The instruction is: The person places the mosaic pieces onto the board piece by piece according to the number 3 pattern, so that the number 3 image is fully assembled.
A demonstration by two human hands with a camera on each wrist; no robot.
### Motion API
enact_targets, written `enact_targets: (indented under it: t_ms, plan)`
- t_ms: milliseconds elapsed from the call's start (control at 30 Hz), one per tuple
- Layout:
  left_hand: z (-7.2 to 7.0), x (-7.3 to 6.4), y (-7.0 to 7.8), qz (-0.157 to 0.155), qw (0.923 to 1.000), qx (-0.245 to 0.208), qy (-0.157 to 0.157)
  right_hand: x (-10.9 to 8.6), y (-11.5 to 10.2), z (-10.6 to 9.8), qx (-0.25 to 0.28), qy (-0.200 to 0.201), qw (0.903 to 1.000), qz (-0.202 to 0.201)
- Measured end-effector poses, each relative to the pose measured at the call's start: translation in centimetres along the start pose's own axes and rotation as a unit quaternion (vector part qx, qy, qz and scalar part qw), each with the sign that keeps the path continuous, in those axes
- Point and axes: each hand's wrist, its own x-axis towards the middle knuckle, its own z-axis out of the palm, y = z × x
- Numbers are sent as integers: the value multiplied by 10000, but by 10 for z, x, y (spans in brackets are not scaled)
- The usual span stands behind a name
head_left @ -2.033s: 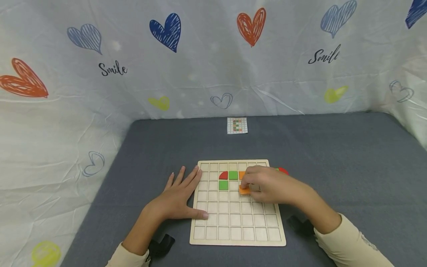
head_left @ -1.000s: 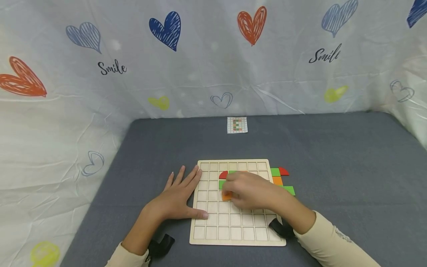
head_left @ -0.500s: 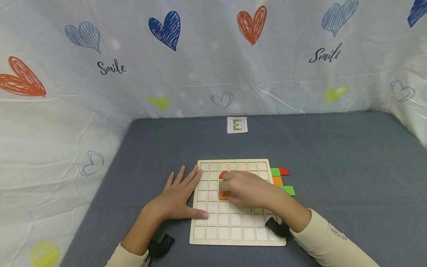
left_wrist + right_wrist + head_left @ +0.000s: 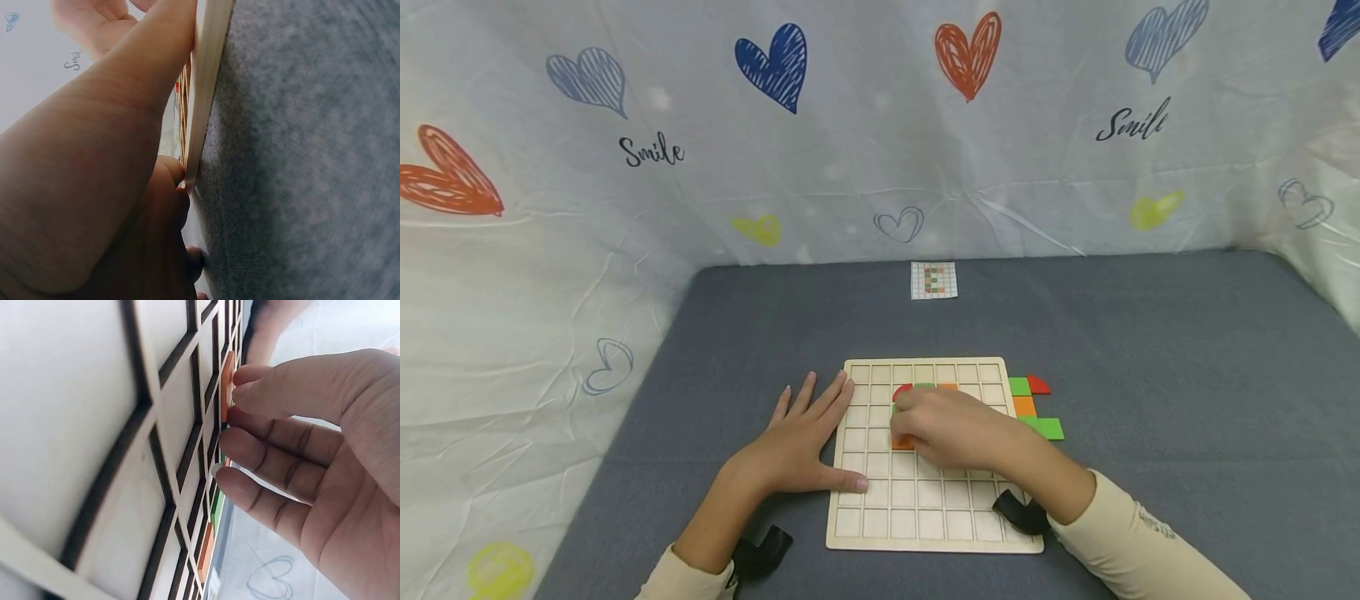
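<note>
A wooden grid board [image 4: 925, 540] lies on the grey table. My left hand [image 4: 797, 454] is spread over its left edge, with the thumb on the board and the fingertips at the upper left corner. Over the upper middle is my right hand [image 4: 958, 429], its thumb and index fingertip on an orange square tile [image 4: 228, 384]. That tile sits at a cell in the third row, below a green tile mostly hidden by the hand. Along the row above are a red quarter-round tile [image 4: 902, 389], a green tile [image 4: 924, 385] and another orange tile [image 4: 947, 387], partly covered.
Right of the board lie loose tiles: a green one [image 4: 1019, 386], a red quarter-round [image 4: 1039, 385], an orange one [image 4: 1024, 406] and green [image 4: 1048, 428] below. A small pattern card [image 4: 934, 281] lies at the table's back. Behind hangs a heart-print curtain [image 4: 865, 125].
My right hand has carried the orange tile left across the board to the third-row cell, then shifted slightly further left with it. My left hand has stayed in place.
</note>
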Motion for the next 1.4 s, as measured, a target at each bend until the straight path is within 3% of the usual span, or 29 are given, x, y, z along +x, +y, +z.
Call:
enact_targets:
  t_ms: [300, 600, 933, 1167, 1400]
  plan:
    - [1, 2, -1, -53, 10000, 27, -15, -14, 3, -6, 170, -39, 9998, -11]
    - [2, 1, -2, -25, 10000, 74, 15, -45, 16, -15, 117, 361, 9992, 111]
    - [1, 1, -2, 35, 10000, 58, 1, -95, 33, -31, -13, 811, 9952, 544]
    - [1, 1, -2, 32, 10000, 58, -26, -127, 42, -36, -43, 650, 9911, 1164]
    - [1, 1, -2, 8, 10000, -9, -56, -142, 48, -35, -87, 522, 9887, 1399]
